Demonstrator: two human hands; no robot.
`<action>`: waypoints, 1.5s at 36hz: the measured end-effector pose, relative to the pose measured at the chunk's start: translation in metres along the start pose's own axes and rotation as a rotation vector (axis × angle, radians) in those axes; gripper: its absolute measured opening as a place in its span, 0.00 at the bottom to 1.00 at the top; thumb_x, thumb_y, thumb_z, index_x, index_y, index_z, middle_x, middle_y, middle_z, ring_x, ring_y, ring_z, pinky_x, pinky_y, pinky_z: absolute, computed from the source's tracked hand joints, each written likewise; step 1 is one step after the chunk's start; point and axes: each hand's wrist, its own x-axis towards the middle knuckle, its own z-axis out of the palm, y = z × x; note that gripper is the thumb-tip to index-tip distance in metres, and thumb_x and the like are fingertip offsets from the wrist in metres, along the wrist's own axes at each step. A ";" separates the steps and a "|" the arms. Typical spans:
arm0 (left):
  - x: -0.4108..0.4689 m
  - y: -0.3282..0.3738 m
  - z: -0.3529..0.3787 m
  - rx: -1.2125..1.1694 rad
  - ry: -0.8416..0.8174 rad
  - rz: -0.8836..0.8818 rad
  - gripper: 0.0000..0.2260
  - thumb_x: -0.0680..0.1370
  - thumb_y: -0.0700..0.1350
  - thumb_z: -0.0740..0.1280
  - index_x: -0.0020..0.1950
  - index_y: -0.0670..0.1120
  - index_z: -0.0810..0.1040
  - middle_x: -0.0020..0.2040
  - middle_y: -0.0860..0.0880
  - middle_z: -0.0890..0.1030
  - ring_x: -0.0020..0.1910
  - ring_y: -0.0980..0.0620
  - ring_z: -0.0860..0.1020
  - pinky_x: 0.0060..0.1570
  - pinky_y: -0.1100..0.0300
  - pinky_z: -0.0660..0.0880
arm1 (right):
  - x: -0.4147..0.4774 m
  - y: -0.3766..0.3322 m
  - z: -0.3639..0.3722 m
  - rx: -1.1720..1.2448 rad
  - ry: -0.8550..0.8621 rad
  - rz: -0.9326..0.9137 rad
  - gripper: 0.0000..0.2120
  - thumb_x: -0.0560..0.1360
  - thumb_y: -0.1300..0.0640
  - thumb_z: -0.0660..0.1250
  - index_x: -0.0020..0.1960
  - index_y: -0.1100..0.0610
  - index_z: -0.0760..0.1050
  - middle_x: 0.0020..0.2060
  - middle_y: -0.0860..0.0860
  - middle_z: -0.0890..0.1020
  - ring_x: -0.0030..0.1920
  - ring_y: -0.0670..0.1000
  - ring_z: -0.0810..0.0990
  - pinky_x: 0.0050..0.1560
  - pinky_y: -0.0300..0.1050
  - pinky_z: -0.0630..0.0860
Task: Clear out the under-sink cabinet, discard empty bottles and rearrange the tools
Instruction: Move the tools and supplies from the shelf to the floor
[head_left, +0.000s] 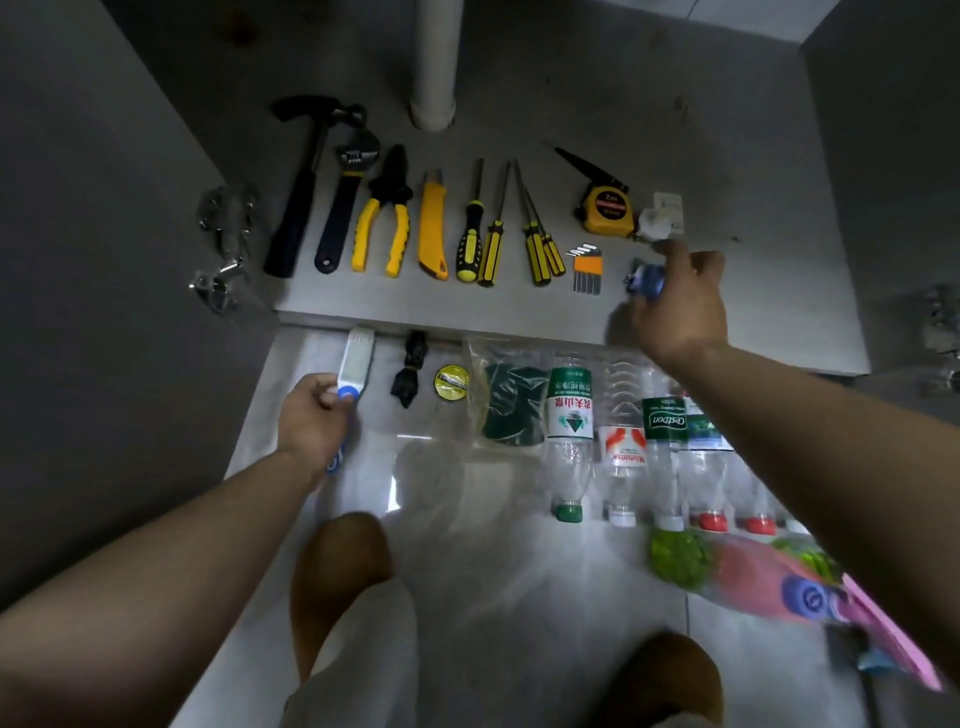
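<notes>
Risk first: your right hand is curled round a small blue object over the cabinet floor, just beside the hex keys and tape measure. A careless sweep there would likely knock the tool row askew. Your left hand grips a white-and-blue tool on the tiles, outside the cabinet. The bottles lie on their sides there and could roll if nudged. Legible: "2m" on the tape measure; "Cestbon" on one bottle; "农夫山泉" on the green-labelled one.

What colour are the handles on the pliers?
The pliers have bright yellow handles and a black head, shown best in the head view.
</notes>
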 end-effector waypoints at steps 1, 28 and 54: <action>0.001 -0.002 0.000 0.017 0.001 0.013 0.12 0.81 0.33 0.64 0.65 0.38 0.77 0.53 0.43 0.78 0.48 0.51 0.77 0.49 0.69 0.76 | 0.004 -0.001 -0.001 -0.012 -0.008 0.007 0.29 0.76 0.62 0.69 0.75 0.51 0.64 0.72 0.59 0.62 0.60 0.66 0.78 0.68 0.53 0.72; -0.093 0.114 0.053 -0.138 -0.617 0.601 0.31 0.74 0.43 0.78 0.75 0.54 0.73 0.65 0.55 0.81 0.62 0.57 0.80 0.61 0.52 0.80 | -0.072 -0.047 0.003 0.446 -0.570 -0.286 0.03 0.78 0.60 0.71 0.51 0.55 0.81 0.45 0.51 0.84 0.41 0.47 0.82 0.40 0.41 0.80; -0.033 0.005 0.004 0.122 -0.209 0.358 0.14 0.72 0.40 0.79 0.46 0.58 0.82 0.43 0.59 0.84 0.40 0.60 0.81 0.40 0.66 0.77 | 0.068 0.005 -0.003 -0.259 -0.002 -0.188 0.13 0.79 0.59 0.65 0.62 0.63 0.77 0.64 0.65 0.71 0.57 0.69 0.76 0.61 0.50 0.72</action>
